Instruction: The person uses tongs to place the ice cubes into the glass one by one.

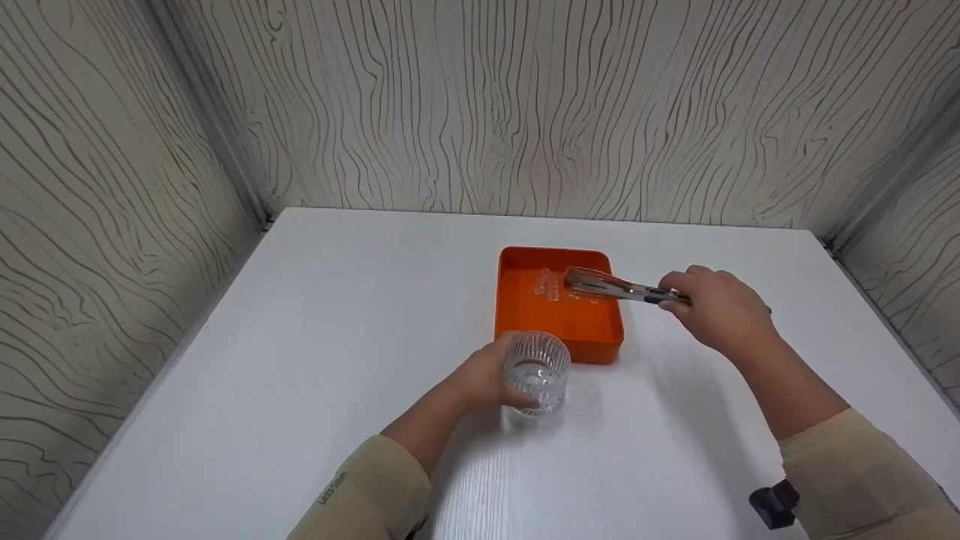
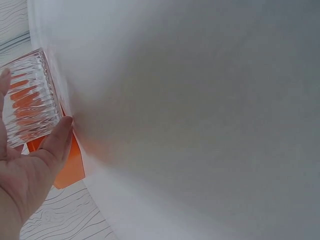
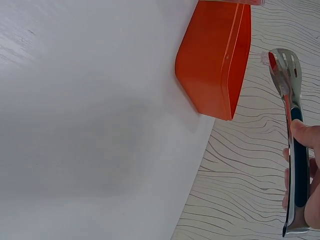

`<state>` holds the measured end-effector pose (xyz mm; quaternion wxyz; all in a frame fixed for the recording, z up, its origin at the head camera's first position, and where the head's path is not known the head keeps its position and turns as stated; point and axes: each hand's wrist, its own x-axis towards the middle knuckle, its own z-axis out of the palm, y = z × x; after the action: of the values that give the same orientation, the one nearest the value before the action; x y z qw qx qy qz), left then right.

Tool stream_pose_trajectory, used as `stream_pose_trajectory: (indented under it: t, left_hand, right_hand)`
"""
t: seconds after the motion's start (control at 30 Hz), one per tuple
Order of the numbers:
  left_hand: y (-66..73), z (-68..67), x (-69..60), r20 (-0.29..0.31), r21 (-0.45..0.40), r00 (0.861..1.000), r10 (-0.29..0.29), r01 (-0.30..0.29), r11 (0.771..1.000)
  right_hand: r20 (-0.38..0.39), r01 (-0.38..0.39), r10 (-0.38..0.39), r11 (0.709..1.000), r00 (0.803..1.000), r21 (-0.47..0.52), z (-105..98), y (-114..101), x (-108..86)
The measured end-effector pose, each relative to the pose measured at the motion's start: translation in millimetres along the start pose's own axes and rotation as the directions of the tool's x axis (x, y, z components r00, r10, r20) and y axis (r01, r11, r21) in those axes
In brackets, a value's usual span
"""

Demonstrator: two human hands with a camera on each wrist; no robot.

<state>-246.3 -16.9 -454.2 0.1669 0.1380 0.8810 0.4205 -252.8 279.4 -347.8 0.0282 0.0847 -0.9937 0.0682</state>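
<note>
Nearest to me, at the lower edge of the head view, lie the two beige sleeves (image 1: pixel 375 487), a small black block (image 1: pixel 772 504) beside the right one, over the white tabletop (image 1: pixel 337 337). Beyond them I see the left hand (image 1: pixel 487 375) curled round the left side of a ribbed clear drinking glass (image 1: pixel 540 375), its mouth facing up; I cannot tell whether the base touches the table. The glass stands just in front of an orange rectangular tray (image 1: pixel 514 319), overlapping its near edge in my head view. To the right of the tray, the right hand (image 1: pixel 720 307) grips metal tongs (image 1: pixel 637 291) by the handle, which my right wrist view shows with a dark blue inlay (image 3: pixel 300 170). The slotted tong heads reach left over the tray's right wall and show narrowly apart; a tiny clear piece appears at their tips, though I cannot tell whether it is pinched. Small clear pieces (image 1: pixel 551 285) lie within the far half of the tray. Farthest off stands a cream back panel (image 1: pixel 450 112) with dark wavy grain lines.
</note>
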Motion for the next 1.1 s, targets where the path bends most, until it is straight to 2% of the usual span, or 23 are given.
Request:
stream_pose_trajectory:
  t: [0.23, 0.4, 0.6, 0.8, 1.1]
  left_hand:
    - [0.8, 0.4, -0.8, -0.001, 0.012, 1.000, 0.029, -0.029, 1.000]
    - [2.0, -0.3, -1.5, -0.005, -0.014, 1.000, -0.006, 0.006, 1.000]
    - [2.1, -0.9, -1.3, -0.003, -0.025, 1.000, -0.007, 0.007, 1.000]
    - [1.3, 0.1, -0.1, 0.003, -0.021, 1.000, -0.003, 0.003, 1.000]
    - [-0.3, 1.1, 0.9, -0.001, -0.022, 1.000, 0.020, -0.020, 1.000]
  right_hand:
    - [-0.024, 0.041, -0.041, 0.999, 0.999, 0.026, -2.8, -1.6, -6.0]
    - [-0.037, 0.079, -0.078, 0.997, 0.996, 0.022, -5.9, -9.1, -11.3]
    - [-0.042, 0.105, -0.105, 0.994, 0.994, 0.013, -6.9, -21.6, -17.4]
    - [-0.060, 0.162, -0.160, 0.986, 0.985, 0.028, -4.7, -28.8, -24.5]
    - [-0.045, 0.195, -0.195, 0.981, 0.980, -0.002, 4.2, -41.1, -35.6]
